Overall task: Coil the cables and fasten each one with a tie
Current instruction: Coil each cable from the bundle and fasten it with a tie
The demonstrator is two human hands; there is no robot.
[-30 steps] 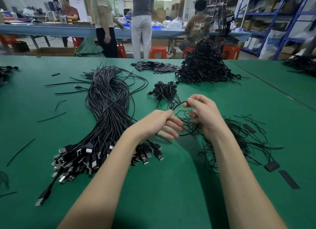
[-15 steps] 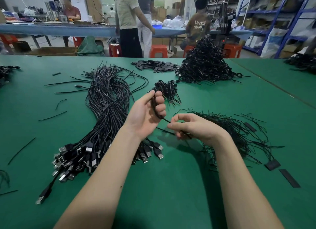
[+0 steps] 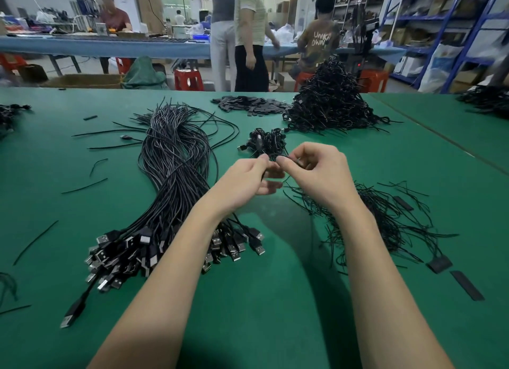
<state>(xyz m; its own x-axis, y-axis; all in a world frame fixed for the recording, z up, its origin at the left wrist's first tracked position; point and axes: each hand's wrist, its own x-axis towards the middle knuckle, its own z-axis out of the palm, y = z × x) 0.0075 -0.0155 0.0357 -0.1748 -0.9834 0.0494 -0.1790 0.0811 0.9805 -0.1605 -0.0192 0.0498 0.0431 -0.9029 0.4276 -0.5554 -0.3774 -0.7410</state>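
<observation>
A tall heap of finished, coiled black cables [image 3: 330, 101] stands at the far side of the green felt counter [image 3: 275, 313], and a small cluster of coiled black cables [image 3: 265, 144] lies just in front of it, so a good share of the work looks done. Much is left: a long thick bundle of straight black USB cables [image 3: 170, 181] stretches down the left, its silver plugs fanned out near the forearms, and a loose tangle of thin black wire ties [image 3: 385, 220] lies to the right, under the right forearm.

The cable in hand, a small black coil [image 3: 278, 159], sits between the two hands, above the counter and just in front of the small cluster. The left hand [image 3: 248, 184] has its thumb and forefinger pinched on the coil, the other fingers loosely curled beneath. The right hand [image 3: 316, 173] pinches at the same spot with curled fingers [image 3: 286, 162]; whether it grips the coil itself or a tie around it is too small to tell. By my reading, this is the tying step.

Half a second earlier the left hand was raised with the coil in its palm, while the right was low over the ties. Now the hands have met, fingertip to fingertip, over the coil.
</observation>
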